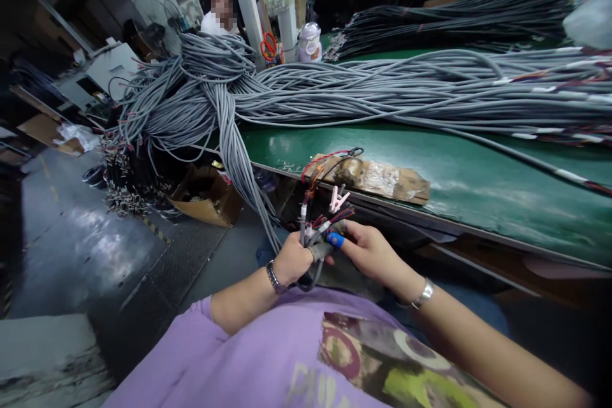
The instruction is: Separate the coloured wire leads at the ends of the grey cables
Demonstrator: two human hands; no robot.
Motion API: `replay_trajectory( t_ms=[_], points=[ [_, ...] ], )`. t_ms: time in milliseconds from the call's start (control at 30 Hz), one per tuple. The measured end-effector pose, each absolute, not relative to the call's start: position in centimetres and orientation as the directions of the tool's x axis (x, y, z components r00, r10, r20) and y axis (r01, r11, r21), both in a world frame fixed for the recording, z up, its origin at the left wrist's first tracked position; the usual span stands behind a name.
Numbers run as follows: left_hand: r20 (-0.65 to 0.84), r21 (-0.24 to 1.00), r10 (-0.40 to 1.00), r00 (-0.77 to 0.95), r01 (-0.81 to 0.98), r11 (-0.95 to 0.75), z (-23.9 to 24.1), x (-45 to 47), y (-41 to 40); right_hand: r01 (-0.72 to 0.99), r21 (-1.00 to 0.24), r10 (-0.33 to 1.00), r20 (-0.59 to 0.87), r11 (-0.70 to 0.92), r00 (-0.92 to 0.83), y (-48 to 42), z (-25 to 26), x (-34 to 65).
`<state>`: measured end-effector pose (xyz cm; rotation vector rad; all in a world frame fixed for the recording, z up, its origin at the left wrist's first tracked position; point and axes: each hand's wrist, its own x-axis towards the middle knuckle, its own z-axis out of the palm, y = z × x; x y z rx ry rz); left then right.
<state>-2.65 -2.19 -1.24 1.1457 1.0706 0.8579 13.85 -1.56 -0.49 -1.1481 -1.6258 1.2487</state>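
Note:
In front of my lap, my left hand [295, 259] is closed around a grey cable [315, 277] that loops down below it. Coloured wires fan out from the cable's white-banded end. My right hand [359, 243], with blue tape on a finger, pinches the same cable close to this end; its fingertips are partly hidden. Just beyond the hands, a pink clip [338, 199] hangs by the table edge near a second white-banded cable end [303, 210]. Red and black leads run up from there to a wooden board [396, 183] wrapped with tape.
A thick bundle of grey cables [335, 92] lies along the green table [478, 172], some draping over its left end. Black cables [430, 22] lie behind. A cardboard box [205, 201] stands on the floor at left. A person [220, 6] is at the back, near a fan [155, 22].

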Motion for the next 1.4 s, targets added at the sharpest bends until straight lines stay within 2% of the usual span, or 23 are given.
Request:
replay_trajectory(
  t_ms=[133,300,433,600,800,900,1067,1167,1400],
  points=[
    [-0.189,0.978,0.968,0.165,-0.059,0.201,-1.2,-2.6,-2.3,0.143,-0.989,0.980,0.009,0.038,-0.201,-1.6,-1.1,13.8],
    [-0.317,0.922,0.945,0.078,-0.208,0.326,-1.9,-2.4,-1.9,0.058,-0.998,0.983,-0.047,-0.038,-0.178,-2.0,-1.8,13.5],
    [-0.336,0.927,0.937,0.094,-0.141,0.347,-2.1,-2.5,-1.5,0.042,-0.998,0.986,-0.051,-0.045,-0.162,-1.8,-1.5,13.5],
    [-0.333,0.937,0.930,0.155,-0.055,0.344,-1.6,-2.7,-1.5,0.037,-0.992,0.971,-0.127,-0.122,-0.204,-1.3,-0.9,13.8],
    [-0.311,0.950,0.919,0.241,0.051,0.308,-0.8,-2.3,-1.6,-0.047,-0.986,0.956,-0.145,-0.162,-0.256,-0.9,0.1,13.0],
    [-0.305,0.952,0.919,0.249,0.055,0.301,-0.7,-2.2,-1.6,-0.059,-0.983,0.957,-0.154,-0.173,-0.245,-1.0,-0.3,12.7],
    [-0.278,0.960,0.947,0.160,0.008,0.280,-0.8,-2.0,-1.5,-0.012,-0.990,0.989,-0.142,-0.143,-0.052,-1.4,-1.6,12.6],
    [-0.265,0.964,0.957,0.120,0.019,0.265,-0.8,-2.0,-1.5,-0.057,-0.984,0.986,-0.169,-0.169,-0.009,-1.7,-2.0,12.4],
    [-0.285,0.958,0.945,0.159,0.055,0.280,-0.4,-2.3,-1.8,-0.118,-0.970,0.972,-0.195,-0.211,-0.133,-1.4,-0.8,12.6]
  ],
)
